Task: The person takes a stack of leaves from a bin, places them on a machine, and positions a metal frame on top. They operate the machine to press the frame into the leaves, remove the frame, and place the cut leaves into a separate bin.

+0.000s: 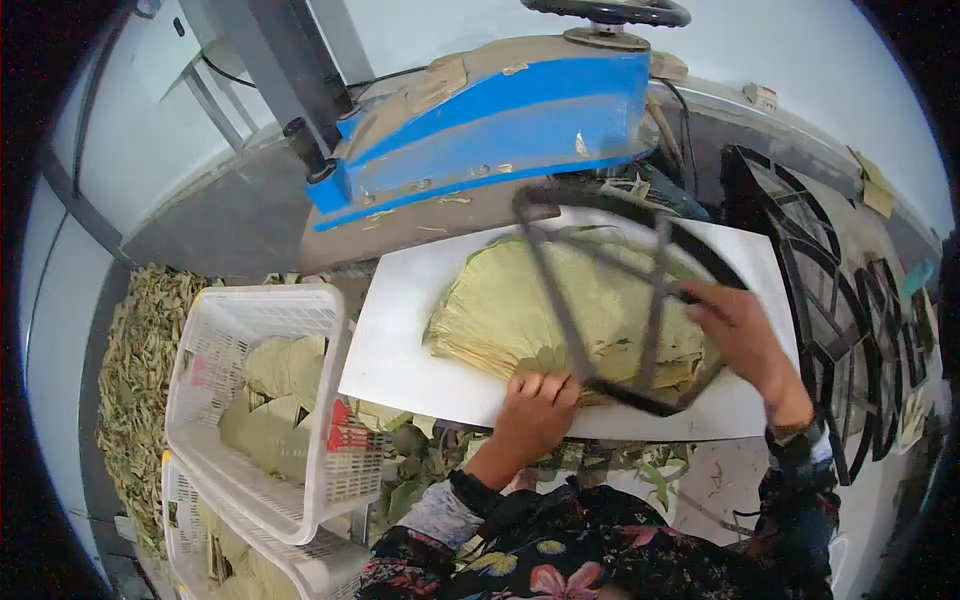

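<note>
A thick stack of flat, pale green dried leaves (510,300) lies fanned out on a white board (385,355). At its near edge, my left hand (538,412) is closed with fingers curled over the lower tip of the stack. My right hand (740,335) grips a black fan-shaped metal frame (655,325) with crossbars, which looks like a cutting die. The frame is tilted, slightly blurred by motion, and overlaps the right half of the leaves in this view.
Beyond the board stands a blue press machine (500,120) with a black handwheel (610,12). More black frames (835,320) lie at the right. White plastic baskets (325,420) holding cut leaf pieces (270,425) stand at the left, beside a heap of leaf scraps (145,380).
</note>
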A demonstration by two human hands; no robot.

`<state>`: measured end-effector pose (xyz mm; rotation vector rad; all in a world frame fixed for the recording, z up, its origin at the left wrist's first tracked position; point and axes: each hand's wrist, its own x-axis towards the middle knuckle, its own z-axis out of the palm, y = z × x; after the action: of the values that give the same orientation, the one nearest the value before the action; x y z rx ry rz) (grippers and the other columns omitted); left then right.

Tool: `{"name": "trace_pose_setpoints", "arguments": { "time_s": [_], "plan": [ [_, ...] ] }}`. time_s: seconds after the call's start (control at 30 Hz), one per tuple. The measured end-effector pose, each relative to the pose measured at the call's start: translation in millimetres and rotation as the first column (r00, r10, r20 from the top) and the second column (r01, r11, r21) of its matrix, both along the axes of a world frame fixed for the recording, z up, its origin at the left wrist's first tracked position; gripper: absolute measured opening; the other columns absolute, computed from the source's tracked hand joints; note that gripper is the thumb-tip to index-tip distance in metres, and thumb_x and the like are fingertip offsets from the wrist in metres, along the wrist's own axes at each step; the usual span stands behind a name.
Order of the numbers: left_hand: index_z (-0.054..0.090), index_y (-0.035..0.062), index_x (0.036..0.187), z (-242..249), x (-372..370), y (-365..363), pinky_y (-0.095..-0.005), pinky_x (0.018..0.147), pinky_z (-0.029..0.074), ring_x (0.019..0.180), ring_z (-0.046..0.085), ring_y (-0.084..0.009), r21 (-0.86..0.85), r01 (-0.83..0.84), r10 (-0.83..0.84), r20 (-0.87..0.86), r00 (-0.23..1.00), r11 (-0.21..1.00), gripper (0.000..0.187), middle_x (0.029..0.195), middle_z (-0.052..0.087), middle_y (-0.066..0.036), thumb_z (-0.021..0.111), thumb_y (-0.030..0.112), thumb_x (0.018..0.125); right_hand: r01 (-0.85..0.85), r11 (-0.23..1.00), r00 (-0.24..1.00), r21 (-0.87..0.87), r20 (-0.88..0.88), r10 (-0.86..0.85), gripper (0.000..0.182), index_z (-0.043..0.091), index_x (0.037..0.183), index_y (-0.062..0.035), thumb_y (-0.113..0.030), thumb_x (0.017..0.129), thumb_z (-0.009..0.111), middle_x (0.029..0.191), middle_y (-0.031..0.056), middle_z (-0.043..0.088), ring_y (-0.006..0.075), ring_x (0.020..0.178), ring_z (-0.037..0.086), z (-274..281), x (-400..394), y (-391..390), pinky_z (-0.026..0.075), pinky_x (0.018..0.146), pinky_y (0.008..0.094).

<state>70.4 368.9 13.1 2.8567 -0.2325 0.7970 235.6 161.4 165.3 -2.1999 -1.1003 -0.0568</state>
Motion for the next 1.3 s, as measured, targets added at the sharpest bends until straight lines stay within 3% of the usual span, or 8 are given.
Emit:
{"name": "trace_pose_setpoints", "arguments": {
  "time_s": [0.23,0.3,0.4,0.57,0.7,0.73,0.93,1.3],
  "plan": [
    [0.058,0.0137,0.101,-0.5,-1.3,1.6,-0.039,0.073,0.041,0.085,0.054,-0.0226,0.032,-0.028,0.028,0.005,1.0,0.999,0.03,0.095,0.056,-0.005,0.058,0.019,0.072,-0.13,0.958,0.991,-0.256,-0.028,0.127,0.024,0.064,0.102,-0.0068,-0.02,0.081,0.061,0.089,0.0173,0.064,0.0355,0.082,0.06,-36.9,4.4,77.2,0.048,0.072,0.0391],
    [0.06,0.0149,0.097,-12.4,-9.7,0.0,-0.036,0.068,0.042,0.075,0.055,-0.0198,-0.092,0.01,-0.023,-0.134,0.991,0.996,0.024,0.083,0.056,-0.004,0.058,0.018,0.073,-0.159,0.942,0.987,-0.295,-0.035,0.155,0.026,0.064,0.102,-0.0069,-0.021,0.081,0.061,0.089,0.0174,0.064,0.0357,0.081,0.061,-52.2,16.5,80.5,0.048,0.071,0.0396],
    [0.061,0.0129,0.094,-10.1,-12.5,0.3,-0.0336,0.067,0.044,0.07,0.054,-0.0184,-0.038,0.008,-0.014,-0.172,0.985,0.999,0.019,0.074,0.054,-0.003,0.057,0.017,0.075,-0.198,0.922,0.98,-0.333,-0.061,0.189,0.028,0.064,0.103,-0.0071,-0.023,0.08,0.062,0.089,0.0173,0.064,0.0358,0.08,0.061,-59.4,28.5,79.1,0.048,0.07,0.0401],
    [0.06,0.0074,0.094,-10.1,-13.8,-3.0,-0.0346,0.071,0.047,0.073,0.055,-0.0208,-0.083,0.011,-0.006,0.056,0.998,0.997,0.019,0.078,0.056,-0.005,0.057,0.013,0.076,-0.234,0.91,0.972,-0.343,-0.103,0.211,0.028,0.065,0.103,-0.0072,-0.023,0.08,0.063,0.089,0.0179,0.064,0.0358,0.08,0.061,-59.0,34.7,79.9,0.048,0.071,0.0398],
    [0.06,0.0038,0.102,-11.2,-13.8,-7.0,-0.0373,0.076,0.048,0.08,0.057,-0.0249,-0.106,0.012,0.008,0.189,0.982,0.994,0.028,0.083,0.057,-0.008,0.058,0.01,0.075,-0.299,0.926,0.952,-0.229,-0.004,0.306,0.026,0.065,0.101,-0.0056,-0.02,0.08,0.063,0.087,0.0194,0.063,0.0364,0.078,0.06,-61.6,43.4,74.0,0.048,0.07,0.0401],
    [0.06,0.0049,0.107,-13.6,-15.0,-8.1,-0.0381,0.08,0.048,0.089,0.055,-0.0254,-0.097,0.008,0.012,0.199,0.98,0.995,0.033,0.092,0.055,-0.008,0.059,0.009,0.074,-0.275,0.929,0.958,-0.25,0.013,0.287,0.026,0.065,0.101,-0.0053,-0.02,0.079,0.063,0.086,0.0193,0.063,0.0365,0.077,0.06,-56.9,41.3,75.1,0.048,0.069,0.0405],
    [0.065,0.0102,0.102,-14.9,-13.4,-19.6,-0.0359,0.082,0.046,0.101,0.046,-0.0225,-0.095,-0.126,0.15,0.319,0.936,0.987,0.03,0.105,0.048,-0.004,0.062,0.01,0.072,-0.224,0.927,0.97,-0.3,0.019,0.241,0.025,0.064,0.102,-0.0059,-0.018,0.079,0.063,0.086,0.0183,0.063,0.0364,0.076,0.06,-67.5,46.3,75.4,0.048,0.067,0.0418],
    [0.065,0.012,0.098,-12.2,-13.5,-21.0,-0.0345,0.078,0.045,0.096,0.047,-0.021,-0.085,-0.138,0.157,0.281,0.947,0.987,0.028,0.1,0.05,-0.003,0.063,0.012,0.07,-0.237,0.927,0.951,-0.289,0.126,0.283,0.028,0.061,0.108,-0.0114,-0.022,0.081,0.061,0.08,0.0166,0.063,0.0352,0.073,0.059,-78.4,46.3,72.1,0.046,0.065,0.0435]
  ]
}}
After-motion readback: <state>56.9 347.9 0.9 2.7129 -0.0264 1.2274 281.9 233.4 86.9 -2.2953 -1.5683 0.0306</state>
